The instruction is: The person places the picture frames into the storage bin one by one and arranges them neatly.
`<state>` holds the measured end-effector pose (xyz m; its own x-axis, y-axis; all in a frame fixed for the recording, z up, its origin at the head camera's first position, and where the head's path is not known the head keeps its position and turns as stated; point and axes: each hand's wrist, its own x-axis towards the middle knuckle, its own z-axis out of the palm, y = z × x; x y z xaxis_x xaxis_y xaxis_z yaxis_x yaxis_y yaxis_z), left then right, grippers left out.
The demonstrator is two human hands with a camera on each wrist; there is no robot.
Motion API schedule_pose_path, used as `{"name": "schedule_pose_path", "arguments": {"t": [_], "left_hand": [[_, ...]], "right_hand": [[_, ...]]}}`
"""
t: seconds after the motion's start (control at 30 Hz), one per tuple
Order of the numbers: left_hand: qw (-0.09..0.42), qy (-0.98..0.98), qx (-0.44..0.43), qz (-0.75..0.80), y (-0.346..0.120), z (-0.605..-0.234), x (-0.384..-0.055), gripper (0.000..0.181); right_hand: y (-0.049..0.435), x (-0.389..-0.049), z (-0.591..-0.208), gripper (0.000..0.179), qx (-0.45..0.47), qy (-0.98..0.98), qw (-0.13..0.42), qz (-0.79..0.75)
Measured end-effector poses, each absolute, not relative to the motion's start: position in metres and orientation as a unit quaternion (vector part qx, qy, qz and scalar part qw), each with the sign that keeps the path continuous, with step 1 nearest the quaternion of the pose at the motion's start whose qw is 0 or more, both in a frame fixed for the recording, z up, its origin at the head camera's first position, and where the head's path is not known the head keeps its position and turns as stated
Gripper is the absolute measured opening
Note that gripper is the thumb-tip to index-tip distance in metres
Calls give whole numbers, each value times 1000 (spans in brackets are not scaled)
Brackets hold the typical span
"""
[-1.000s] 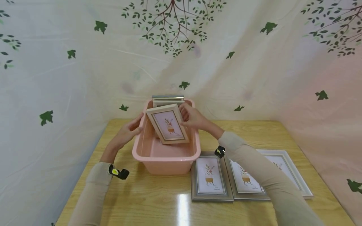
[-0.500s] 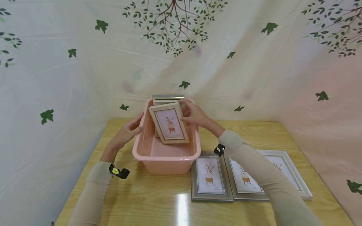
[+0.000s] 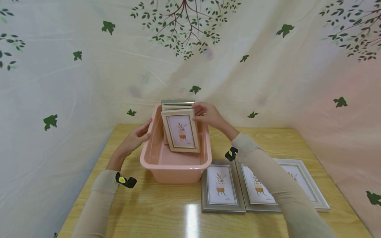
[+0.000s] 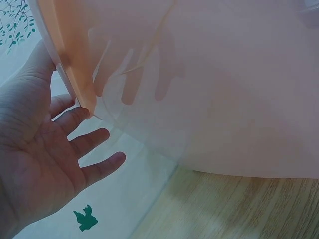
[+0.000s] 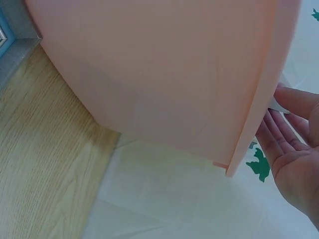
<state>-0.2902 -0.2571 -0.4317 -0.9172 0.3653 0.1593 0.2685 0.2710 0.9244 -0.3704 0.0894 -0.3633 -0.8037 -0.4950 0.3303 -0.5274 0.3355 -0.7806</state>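
My left hand (image 3: pixel 133 139) holds the left rim of a pink plastic tub (image 3: pixel 176 167); in the left wrist view its thumb (image 4: pixel 42 62) passes behind the rim, and the lower fingers spread loosely below. With my right hand (image 3: pixel 208 114) I pinch the upper right edge of a cream picture frame (image 3: pixel 196 135), which stands tilted back inside the tub, its plant-pot picture facing me. Behind it, more frames (image 3: pixel 178 103) stand upright against the tub's far end. In the right wrist view, the tub wall (image 5: pixel 149 74) hides most of the frame.
Right of the tub, a grey-silver frame (image 3: pixel 204 195), a second silver frame (image 3: pixel 262 208) and a white frame (image 3: pixel 309 178) lie face up on the wooden table (image 3: pixel 154 211). My right forearm covers part of these. A leaf-printed cloth (image 3: pixel 134 66) hangs behind the table.
My right hand has moved slightly up and right, turning the cream frame more upright and back toward the others. My left hand has stayed on the tub's rim.
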Motion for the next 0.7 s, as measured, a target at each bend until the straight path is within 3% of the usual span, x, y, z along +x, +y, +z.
{"name": "schedule_pose_path", "arguments": {"t": [0.7], "left_hand": [[43,798,199,567,-258,-431,-290,66]], "right_hand": [[87,-379,-379,36,311,-803,14,509]]}}
